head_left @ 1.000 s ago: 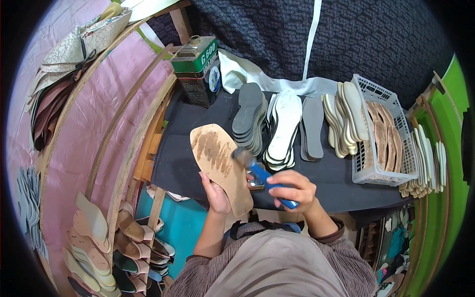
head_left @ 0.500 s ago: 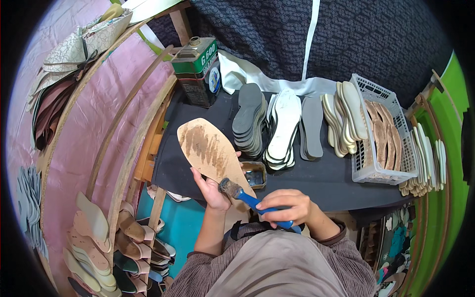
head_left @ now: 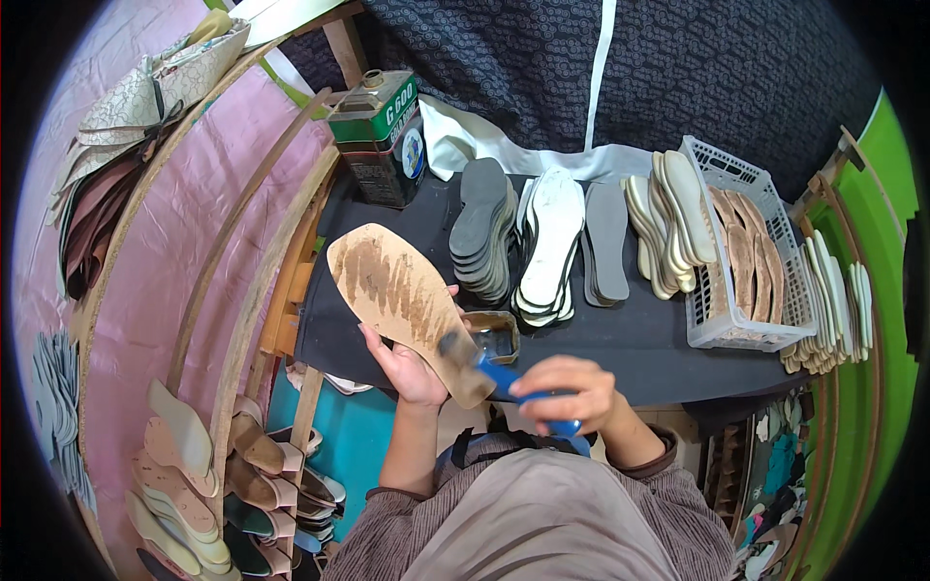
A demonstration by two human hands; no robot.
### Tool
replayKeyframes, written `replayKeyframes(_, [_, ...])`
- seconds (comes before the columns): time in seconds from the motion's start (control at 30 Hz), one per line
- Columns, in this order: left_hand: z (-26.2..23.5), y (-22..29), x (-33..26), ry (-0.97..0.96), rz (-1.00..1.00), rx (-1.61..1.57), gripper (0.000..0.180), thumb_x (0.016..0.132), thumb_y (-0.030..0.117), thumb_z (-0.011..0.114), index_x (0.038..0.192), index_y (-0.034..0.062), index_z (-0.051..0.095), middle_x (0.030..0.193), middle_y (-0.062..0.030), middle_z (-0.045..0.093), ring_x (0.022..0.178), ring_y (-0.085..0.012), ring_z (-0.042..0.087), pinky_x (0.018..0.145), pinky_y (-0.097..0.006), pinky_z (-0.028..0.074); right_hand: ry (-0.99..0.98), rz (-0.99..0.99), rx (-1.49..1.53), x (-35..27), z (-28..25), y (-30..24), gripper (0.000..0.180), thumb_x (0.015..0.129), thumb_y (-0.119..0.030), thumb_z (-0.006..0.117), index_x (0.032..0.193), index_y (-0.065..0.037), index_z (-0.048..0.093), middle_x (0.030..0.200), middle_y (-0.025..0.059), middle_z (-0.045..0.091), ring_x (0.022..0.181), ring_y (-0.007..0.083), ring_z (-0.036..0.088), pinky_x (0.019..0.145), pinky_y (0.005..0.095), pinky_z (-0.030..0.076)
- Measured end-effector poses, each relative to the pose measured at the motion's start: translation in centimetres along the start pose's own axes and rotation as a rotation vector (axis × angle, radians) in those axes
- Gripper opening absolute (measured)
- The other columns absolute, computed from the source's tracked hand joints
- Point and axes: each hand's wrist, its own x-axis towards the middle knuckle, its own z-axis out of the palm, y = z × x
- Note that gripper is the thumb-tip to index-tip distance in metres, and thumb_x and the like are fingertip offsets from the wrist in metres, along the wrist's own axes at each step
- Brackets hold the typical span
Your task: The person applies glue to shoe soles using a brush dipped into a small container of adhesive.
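Note:
My left hand (head_left: 413, 374) grips a tan shoe insole (head_left: 392, 281) from its left and underside, holding it tilted above the near edge of the table. Brown streaks of wet-looking adhesive cover part of its face, and a darker smear lies at the narrow heel end. My right hand (head_left: 572, 392) is closed round the blue handle of a brush (head_left: 502, 376). Motion blurs the brush head, which lies against the heel part of the insole. Just beyond the insole's right edge stands a small open tub (head_left: 513, 341) with dark contents.
Stacks of dark grey insoles (head_left: 484, 213), white insoles (head_left: 552, 232), grey insoles (head_left: 607, 242) and cream insoles (head_left: 683, 208) line the table's back. A white plastic crate (head_left: 751, 339) at right holds brown ones. A green and black can (head_left: 373, 145) stands back left. Wooden racks flank both sides.
The brush has moved up and right along the heel part of the insole, where a darker smear now shows. The insole has shifted slightly left in my left hand.

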Motion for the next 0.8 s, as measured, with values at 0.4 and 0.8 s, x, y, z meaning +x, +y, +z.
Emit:
replayKeyframes(0.4, [-0.1, 0.6, 0.5, -0.002, 0.039, 0.053, 0.079, 0.085, 0.07, 0.017, 0.138, 0.0121, 0.031, 0.121, -0.023, 0.05, 0.089, -0.0276, 0.057, 0.076, -0.041, 0.049, -0.088, 0.081, 0.177, -0.8, 0.1, -0.3, 0.025, 0.064, -0.007, 0.074, 0.087, -0.001, 0.066, 0.096, 0.0154, 0.064, 0.079, 0.0287, 0.064, 0.067, 0.0342, 0.053])
replayKeyframes(0.8, [0.0, 1.3, 0.6, 0.038, 0.095, -0.016, 0.08, 0.083, 0.072, 0.02, 0.138, 0.0146, 0.031, 0.122, -0.0224, 0.048, 0.089, -0.0287, 0.056, 0.075, -0.043, 0.048, 0.08, 0.111, -0.058, -0.8, 0.0, -0.4, 0.023, 0.063, -0.004, 0.073, 0.085, -0.003, 0.067, 0.095, 0.0145, 0.064, 0.078, 0.0275, 0.064, 0.066, 0.0325, 0.053])
